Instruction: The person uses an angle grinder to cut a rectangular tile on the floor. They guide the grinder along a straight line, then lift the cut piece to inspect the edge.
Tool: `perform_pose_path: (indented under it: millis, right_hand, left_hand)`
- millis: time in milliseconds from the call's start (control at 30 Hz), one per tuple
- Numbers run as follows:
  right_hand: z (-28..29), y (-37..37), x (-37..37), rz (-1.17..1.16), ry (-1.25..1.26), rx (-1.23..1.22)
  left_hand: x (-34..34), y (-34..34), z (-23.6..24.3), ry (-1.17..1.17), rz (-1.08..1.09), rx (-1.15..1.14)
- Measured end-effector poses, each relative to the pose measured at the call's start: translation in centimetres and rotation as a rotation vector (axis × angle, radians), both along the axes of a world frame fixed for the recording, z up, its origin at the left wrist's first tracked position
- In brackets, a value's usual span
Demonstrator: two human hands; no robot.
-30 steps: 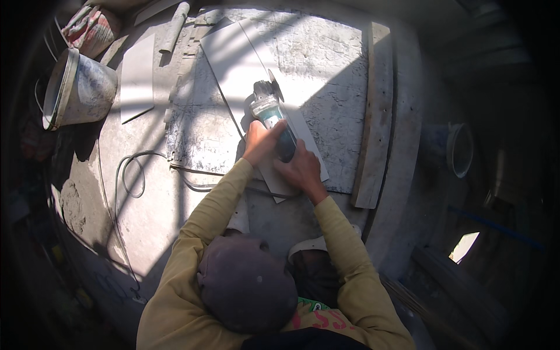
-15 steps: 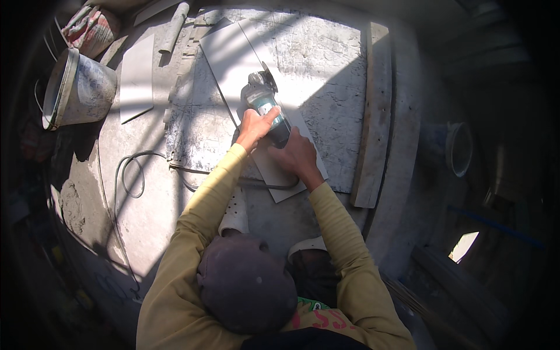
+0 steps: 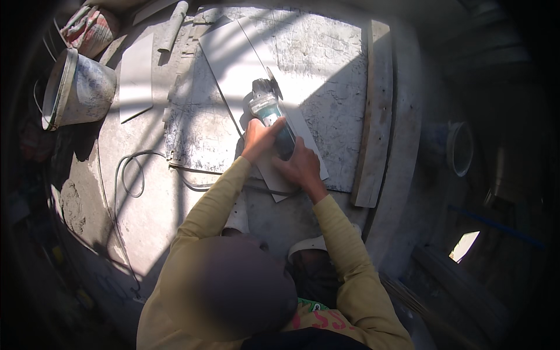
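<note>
A teal-bodied angle grinder [image 3: 268, 109] is held in both my hands over a long pale tile [image 3: 230, 67]. My left hand [image 3: 259, 140] wraps round the body from the left, behind the gear head. Lower down, my right hand [image 3: 300, 164] grips the rear of the body. On the right of the grinder's head is a thin disc [image 3: 274, 83], standing edge-on at a dark line that runs lengthwise along the tile. Whether the disc touches the tile, I cannot tell. Under the tile lies a scuffed, whitish board [image 3: 321, 49].
A dirty white bucket [image 3: 93, 87] lies tilted at the left, beside another pale tile piece [image 3: 137, 76]. A dark cable [image 3: 140, 169] loops on the floor. Wooden planks [image 3: 373, 116] border the board's right side. A crumpled sack [image 3: 90, 29] sits at the far left.
The grinder and both my hands have moved a little toward me and slightly right, along the line on the tile. My grip stays on the grinder.
</note>
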State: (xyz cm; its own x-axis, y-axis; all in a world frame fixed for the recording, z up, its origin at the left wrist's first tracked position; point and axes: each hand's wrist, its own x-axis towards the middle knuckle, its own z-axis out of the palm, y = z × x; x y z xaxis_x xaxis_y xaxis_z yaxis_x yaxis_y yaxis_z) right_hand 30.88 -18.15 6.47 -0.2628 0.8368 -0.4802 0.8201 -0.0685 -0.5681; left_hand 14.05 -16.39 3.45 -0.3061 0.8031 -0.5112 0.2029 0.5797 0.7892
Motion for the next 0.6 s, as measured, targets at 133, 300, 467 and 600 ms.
perform_pose_path:
  millis: [133, 300, 467, 600]
  right_hand:
    - [-0.2, -0.5, 0.4, -0.003, 0.016, -0.003]
    - [-0.7, -1.1, 0.9, -0.004, 0.014, 0.022]
    - [-1.1, -1.7, 1.4, -0.010, 0.048, 0.031]
    - [-1.1, -2.0, 1.6, -0.003, 0.031, 0.027]
  left_hand:
    - [0.5, -0.5, 0.5, -0.077, 0.003, 0.044]
    - [1.0, -1.1, 1.3, -0.139, 0.019, 0.064]
    - [1.5, -1.4, 1.8, -0.152, 0.016, 0.034]
    - [1.7, -1.6, 2.1, -0.157, 0.002, -0.023]
